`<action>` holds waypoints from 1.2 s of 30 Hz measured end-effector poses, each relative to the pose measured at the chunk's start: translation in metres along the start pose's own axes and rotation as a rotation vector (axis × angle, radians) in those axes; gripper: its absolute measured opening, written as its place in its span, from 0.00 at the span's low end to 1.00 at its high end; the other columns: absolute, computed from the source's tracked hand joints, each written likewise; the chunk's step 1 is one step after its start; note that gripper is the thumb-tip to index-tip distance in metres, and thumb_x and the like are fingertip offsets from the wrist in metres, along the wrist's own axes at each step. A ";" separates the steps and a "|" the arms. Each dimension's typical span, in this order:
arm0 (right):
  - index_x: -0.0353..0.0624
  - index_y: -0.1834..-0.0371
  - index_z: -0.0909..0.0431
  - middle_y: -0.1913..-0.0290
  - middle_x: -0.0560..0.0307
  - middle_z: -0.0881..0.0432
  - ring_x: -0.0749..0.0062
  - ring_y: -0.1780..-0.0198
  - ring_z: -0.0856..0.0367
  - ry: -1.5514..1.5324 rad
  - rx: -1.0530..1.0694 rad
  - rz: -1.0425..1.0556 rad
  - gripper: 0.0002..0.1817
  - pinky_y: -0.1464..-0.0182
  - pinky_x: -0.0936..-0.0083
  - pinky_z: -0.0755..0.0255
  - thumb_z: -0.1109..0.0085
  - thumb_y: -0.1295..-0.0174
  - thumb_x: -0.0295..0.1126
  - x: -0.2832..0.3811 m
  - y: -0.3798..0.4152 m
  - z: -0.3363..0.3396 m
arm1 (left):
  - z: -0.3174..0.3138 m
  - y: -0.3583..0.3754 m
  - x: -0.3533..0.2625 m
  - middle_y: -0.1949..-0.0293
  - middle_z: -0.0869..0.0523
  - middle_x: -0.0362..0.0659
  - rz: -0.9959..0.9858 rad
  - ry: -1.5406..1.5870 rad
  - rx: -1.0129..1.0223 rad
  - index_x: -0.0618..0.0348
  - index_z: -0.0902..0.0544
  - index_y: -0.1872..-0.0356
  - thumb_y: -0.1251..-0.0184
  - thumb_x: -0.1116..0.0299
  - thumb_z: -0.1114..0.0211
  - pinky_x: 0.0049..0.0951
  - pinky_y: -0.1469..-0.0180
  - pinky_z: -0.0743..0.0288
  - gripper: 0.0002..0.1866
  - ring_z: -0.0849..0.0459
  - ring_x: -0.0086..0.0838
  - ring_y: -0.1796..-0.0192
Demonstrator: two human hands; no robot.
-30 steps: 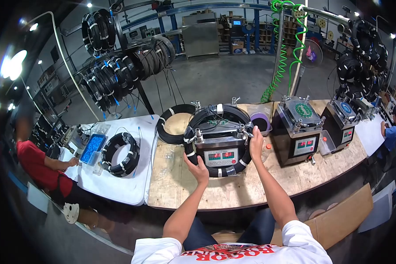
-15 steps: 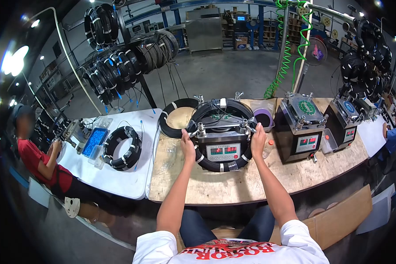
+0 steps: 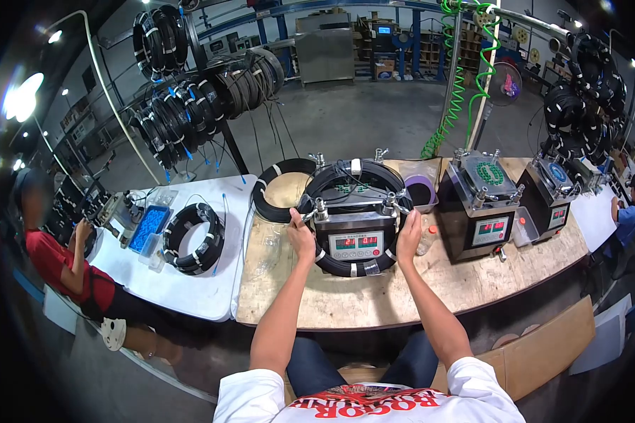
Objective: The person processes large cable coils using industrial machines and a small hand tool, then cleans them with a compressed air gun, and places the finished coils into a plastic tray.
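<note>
A large coil of black cable (image 3: 342, 268) loops around the front of a polishing machine (image 3: 323, 236) with a lit red digital display. White tape bands wrap the coil. My left hand (image 3: 303, 238) is closed on the coil's left side, its thumb near a metal clamp post (image 3: 321, 209). On the opposite side, my right hand (image 3: 408, 240) grips the coil, next to another clamp post (image 3: 389, 204). Parts of the fingers are hidden behind the cable. A white connector piece (image 3: 356, 167) shows at the coil's upper part, above the machine's top plate.
Two more machines (image 3: 476, 236) (image 3: 550, 211) stand to the right. Behind my coil lie another coil (image 3: 264, 201) and a purple bowl (image 3: 429, 185). Left, a white table (image 3: 197, 299) bears a coil (image 3: 173, 243) and a blue parts tray (image 3: 150, 224). A co-worker in red (image 3: 56, 257) works there.
My right hand has shifted slightly down and inward along the coil. My left hand stays at nearly the same spot, and the coil still surrounds the machine.
</note>
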State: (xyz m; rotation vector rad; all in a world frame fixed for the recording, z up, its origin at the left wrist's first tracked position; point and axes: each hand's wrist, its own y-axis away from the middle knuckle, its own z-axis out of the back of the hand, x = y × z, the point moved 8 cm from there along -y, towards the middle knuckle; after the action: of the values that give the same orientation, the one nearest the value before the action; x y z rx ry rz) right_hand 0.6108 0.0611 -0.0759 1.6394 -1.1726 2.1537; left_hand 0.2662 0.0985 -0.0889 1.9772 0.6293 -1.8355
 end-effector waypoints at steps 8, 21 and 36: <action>0.30 0.18 0.49 0.22 0.26 0.37 0.36 0.22 0.36 -0.016 -0.063 -0.055 0.39 0.20 0.55 0.44 0.45 0.27 0.33 -0.008 0.081 0.000 | 0.009 0.007 -0.008 0.71 0.16 0.49 -0.156 -0.154 -0.117 0.73 0.16 0.55 0.18 0.35 0.51 0.38 0.61 0.22 0.40 0.16 0.38 0.67; 0.29 0.17 0.51 0.21 0.26 0.40 0.35 0.20 0.41 -0.047 -0.079 0.004 0.40 0.18 0.55 0.48 0.45 0.31 0.26 -0.004 0.090 -0.001 | 0.008 0.096 0.046 0.34 0.24 0.70 -0.390 -0.168 -0.219 0.72 0.41 0.23 0.24 0.63 0.35 0.48 0.32 0.30 0.38 0.21 0.60 0.34; 0.32 0.52 0.26 0.64 0.45 0.23 0.53 0.62 0.26 -0.068 0.195 -0.010 0.26 0.52 0.61 0.30 0.56 0.16 0.50 -0.018 -0.049 -0.012 | 0.009 0.099 0.028 0.33 0.27 0.71 -0.510 -0.168 -0.117 0.70 0.45 0.21 0.23 0.65 0.39 0.52 0.31 0.34 0.37 0.24 0.63 0.33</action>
State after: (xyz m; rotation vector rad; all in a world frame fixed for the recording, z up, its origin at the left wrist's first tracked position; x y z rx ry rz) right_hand 0.6372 0.1072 -0.0698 1.8051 -0.9961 2.2857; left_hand 0.3151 0.0126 -0.1207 1.6648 1.2439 -2.1582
